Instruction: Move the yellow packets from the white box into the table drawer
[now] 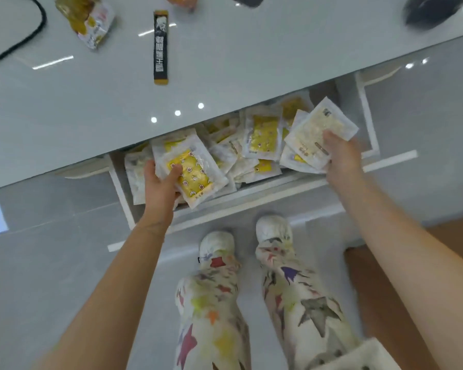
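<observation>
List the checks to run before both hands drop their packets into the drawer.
1. Drawer pulled out from under the table top: ok.
2. Left hand holds its stack of packets, thumb on top: ok.
3. Right hand holds its fan of packets: ok.
4. Both loads over the drawer: the fan is ok; the stack's near corner overlaps the front wall in this view, cannot tell.
5. Room left among the loose packets inside: cannot tell.
6. White box checked for leftovers: cannot tell, it is out of view.
</observation>
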{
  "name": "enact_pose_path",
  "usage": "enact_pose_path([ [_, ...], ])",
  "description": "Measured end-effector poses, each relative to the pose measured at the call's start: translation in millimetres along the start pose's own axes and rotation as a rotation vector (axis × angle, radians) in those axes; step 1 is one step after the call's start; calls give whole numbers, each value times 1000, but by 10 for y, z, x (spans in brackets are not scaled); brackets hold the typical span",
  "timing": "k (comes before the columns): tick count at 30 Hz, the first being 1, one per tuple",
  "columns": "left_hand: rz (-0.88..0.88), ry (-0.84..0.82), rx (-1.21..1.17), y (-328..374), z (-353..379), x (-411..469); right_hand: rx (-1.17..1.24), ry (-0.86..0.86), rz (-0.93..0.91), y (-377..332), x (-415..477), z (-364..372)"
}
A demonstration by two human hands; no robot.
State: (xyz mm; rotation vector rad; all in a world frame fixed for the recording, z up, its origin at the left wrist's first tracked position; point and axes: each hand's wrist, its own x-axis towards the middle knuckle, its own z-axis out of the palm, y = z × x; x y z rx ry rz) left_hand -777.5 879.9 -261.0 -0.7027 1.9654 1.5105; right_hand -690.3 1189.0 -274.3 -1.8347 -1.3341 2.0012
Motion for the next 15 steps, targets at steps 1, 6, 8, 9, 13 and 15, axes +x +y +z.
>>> enact_pose_path([
  [1, 30, 15, 7, -47, 37, 97, -8, -15, 8, 43, 137, 35],
  [6, 167, 55, 129, -173, 160, 292, -85, 33, -26, 159, 527, 182],
  [8, 194, 55, 184, -173, 166, 272, -131, 37, -42, 164, 575, 203],
  [9, 188, 50, 203, -185, 159, 273, -178, 33, -47, 171, 593, 203],
  [13, 178, 96, 307, -78, 202, 89, -407, 22, -128, 57, 431, 164],
  [15, 202, 170, 388, 55, 229, -48, -528, 8, -235, -85, 212, 160],
])
